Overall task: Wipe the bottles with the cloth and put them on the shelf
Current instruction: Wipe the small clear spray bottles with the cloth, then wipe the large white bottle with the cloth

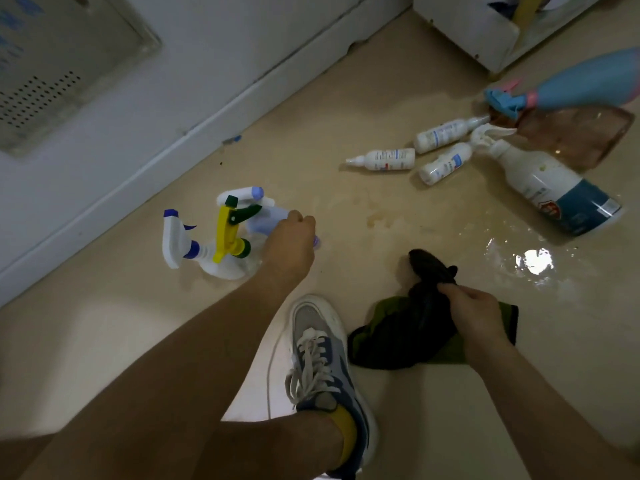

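Note:
Three spray bottles stand together on the floor at the left: one with a blue-tipped white trigger (pixel 176 242), one with a yellow and green trigger (pixel 228 233), and a pale lilac bottle (pixel 265 216). My left hand (pixel 289 245) curls its fingers round the lilac bottle. My right hand (pixel 472 315) grips a dark green and black cloth (pixel 408 327) low over the floor. Further right, three small white bottles (pixel 388 159) lie on their sides beside a large white and blue spray bottle (pixel 554 188), a brownish clear bottle (pixel 581 136) and a light blue spray bottle (pixel 588 81).
The beige floor is wet, with a shiny puddle (pixel 533 261) in front of the lying bottles. A white cabinet base (pixel 207 109) runs along the left. A white shelf unit or box (pixel 485 32) stands at the top right. My shoe (pixel 322 362) is planted between my arms.

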Action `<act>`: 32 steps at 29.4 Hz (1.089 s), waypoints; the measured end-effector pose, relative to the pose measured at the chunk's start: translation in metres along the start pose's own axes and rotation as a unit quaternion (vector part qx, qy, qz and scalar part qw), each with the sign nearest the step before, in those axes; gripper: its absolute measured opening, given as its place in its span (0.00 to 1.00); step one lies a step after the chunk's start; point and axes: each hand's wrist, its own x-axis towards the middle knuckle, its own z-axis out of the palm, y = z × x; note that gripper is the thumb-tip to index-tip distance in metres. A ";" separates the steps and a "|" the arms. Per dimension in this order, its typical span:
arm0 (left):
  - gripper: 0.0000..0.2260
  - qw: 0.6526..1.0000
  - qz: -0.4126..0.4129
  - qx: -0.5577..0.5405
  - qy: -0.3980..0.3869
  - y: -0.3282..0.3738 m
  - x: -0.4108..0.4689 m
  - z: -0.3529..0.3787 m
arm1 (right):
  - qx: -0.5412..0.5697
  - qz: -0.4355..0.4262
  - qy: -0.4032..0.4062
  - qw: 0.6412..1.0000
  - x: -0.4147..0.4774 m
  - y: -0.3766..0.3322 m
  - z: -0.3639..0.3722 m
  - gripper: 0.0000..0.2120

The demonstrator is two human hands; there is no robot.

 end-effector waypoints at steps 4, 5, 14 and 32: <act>0.10 0.999 0.005 0.039 0.005 -0.005 0.001 0.000 | 0.127 0.016 0.000 0.992 -0.018 -0.031 -0.017 0.18; 0.09 0.998 0.009 0.058 0.002 -0.005 -0.001 0.001 | 0.156 0.013 -0.006 0.988 -0.023 -0.038 -0.024 0.17; 0.15 0.992 0.044 0.099 0.070 0.020 -0.015 -0.001 | 0.373 0.011 -0.125 0.919 -0.054 -0.079 -0.097 0.13; 0.08 0.791 -0.102 -0.587 -0.142 0.251 -0.056 -0.006 | -0.277 -0.235 0.188 0.913 0.051 -0.103 -0.161 0.19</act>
